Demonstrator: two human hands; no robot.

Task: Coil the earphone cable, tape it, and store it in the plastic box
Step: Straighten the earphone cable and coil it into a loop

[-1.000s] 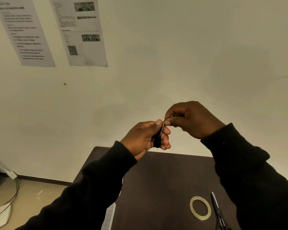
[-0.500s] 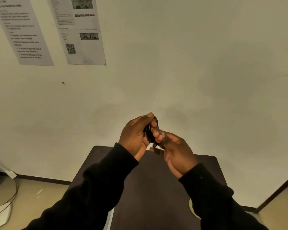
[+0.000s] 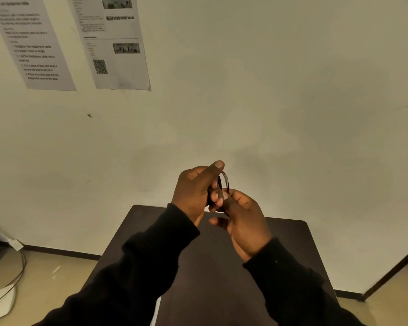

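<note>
A: What is seen at the upper left of the frame?

B: Two printed sheets (image 3: pixel 104 41) are taped to the pale wall (image 3: pixel 269 90); the print is too blurred to be read. At the lower left, some cords (image 3: pixel 17 278) are laid on the floor.

A: And in the middle?

B: The left hand (image 3: pixel 196 191) is raised just above the far edge of the dark table (image 3: pixel 210 267). Its fingers are clenched around the coiled earphone cable (image 3: pixel 224 182), with the thumb pressed along the top of the bundle. The cable is kept in the air at the centre of the frame, between the two hands, and dark loops are seen poking out beside the thumb.

A: And to the right of it?

B: The right hand (image 3: pixel 245 222) is held just below and right of the coil. Its thumb and forefinger are pinched at the lower loops; the other fingers are curled loosely. Both arms are covered by black sleeves (image 3: pixel 139 267).
</note>
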